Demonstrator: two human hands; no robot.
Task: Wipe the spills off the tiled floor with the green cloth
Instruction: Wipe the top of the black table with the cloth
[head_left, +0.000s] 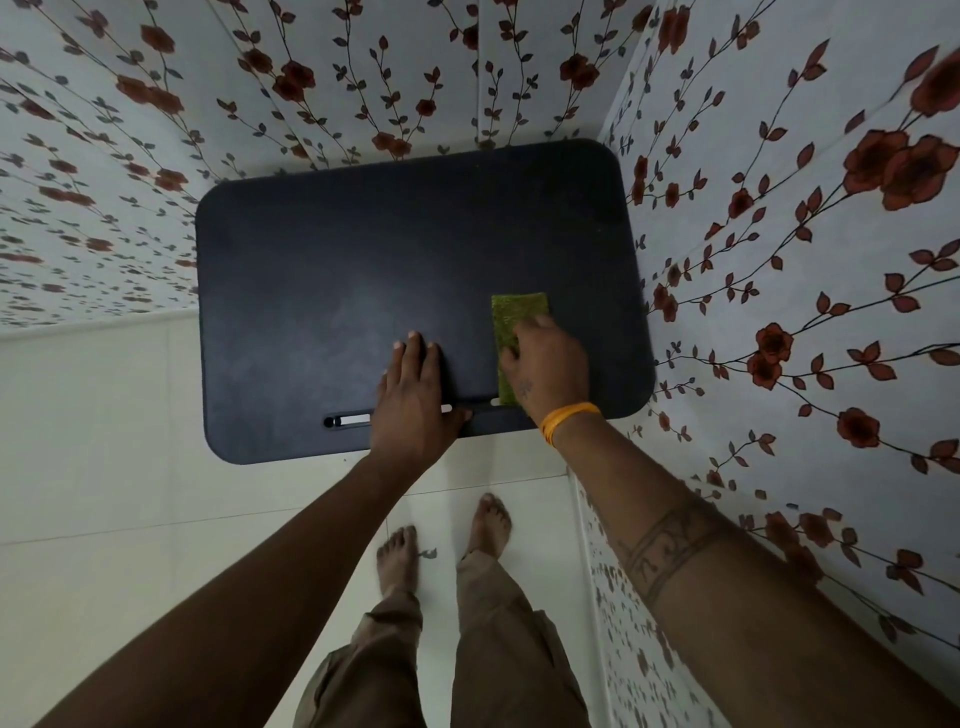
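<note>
Right hand (545, 364) grips the green cloth (514, 332) near the desk's (311, 260) front-right corner; left hand (415, 400) lies flat, open — best lift the cloth cleanly toward the tiled floor (104, 467).

A dark rounded-corner counter (332, 270) with a narrow slot (347, 420) near its front edge stands in a corner. Floral wallpaper (779, 218) of red roses on vines covers both walls. Below, bare feet (397, 558) and brown trousers (498, 649).
</note>
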